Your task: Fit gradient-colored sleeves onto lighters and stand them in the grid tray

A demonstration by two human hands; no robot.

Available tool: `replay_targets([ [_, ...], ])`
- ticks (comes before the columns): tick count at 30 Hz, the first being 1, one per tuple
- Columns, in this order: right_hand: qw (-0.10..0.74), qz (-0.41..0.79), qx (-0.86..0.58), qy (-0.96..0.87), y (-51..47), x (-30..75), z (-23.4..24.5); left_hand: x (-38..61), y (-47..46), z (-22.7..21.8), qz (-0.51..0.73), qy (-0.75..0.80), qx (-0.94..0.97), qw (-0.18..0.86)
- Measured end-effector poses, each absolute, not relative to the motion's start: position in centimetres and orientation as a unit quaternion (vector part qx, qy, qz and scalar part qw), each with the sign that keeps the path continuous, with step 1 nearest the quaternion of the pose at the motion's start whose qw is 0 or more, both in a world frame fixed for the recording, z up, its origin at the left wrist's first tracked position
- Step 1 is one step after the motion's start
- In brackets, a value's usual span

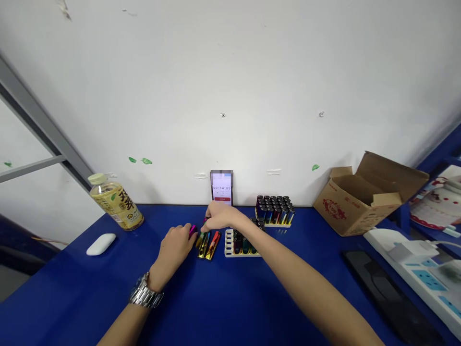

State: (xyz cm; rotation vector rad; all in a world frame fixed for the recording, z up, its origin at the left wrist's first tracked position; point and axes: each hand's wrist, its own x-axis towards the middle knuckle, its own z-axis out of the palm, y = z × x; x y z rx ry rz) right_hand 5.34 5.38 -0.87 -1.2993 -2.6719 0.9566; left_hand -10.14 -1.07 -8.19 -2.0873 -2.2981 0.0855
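My left hand (175, 247), with a metal watch on its wrist, rests on the blue table with its fingers curled round a shiny magenta lighter (193, 230). Beside it, my right hand (219, 216) reaches across with fingers pinched on a lighter, of which only a small pink bit shows. Under and in front of the right hand lie loose metallic lighters, among them a red and gold lighter (213, 245). A white rack (229, 246) to their right holds several upright dark lighters, partly hidden by my right forearm; its left slots hold nothing.
Behind stands a second rack of black-topped lighters (275, 210). A phone (222, 185) showing a timer leans on the wall. To the left are a drink bottle (118, 202) and a white case (101, 244); to the right, an open cardboard box (345, 206), a black phone-like slab (385, 293) and a power strip (425, 276).
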Motion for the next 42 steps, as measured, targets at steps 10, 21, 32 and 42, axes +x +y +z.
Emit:
replay_targets([
  [10,-0.069,0.292,-0.402,-0.865,6.1,1.5,-3.1,-12.4,-0.2,-11.5,-0.173,-0.685,-0.706,0.036],
  [21,0.17,0.148,-0.373,-0.9,2.9,12.3,-0.8,-9.9,-2.3,-12.9,-0.131,-0.632,-0.755,0.117],
  [32,0.27,0.133,-0.357,-0.884,-0.4,19.9,-6.8,-9.1,-2.0,-11.4,-0.091,-0.587,-0.799,0.092],
  [42,0.332,0.3,-0.417,-0.791,-0.2,19.0,-10.5,-8.2,-2.8,-11.4,-0.062,-0.57,-0.816,0.07],
])
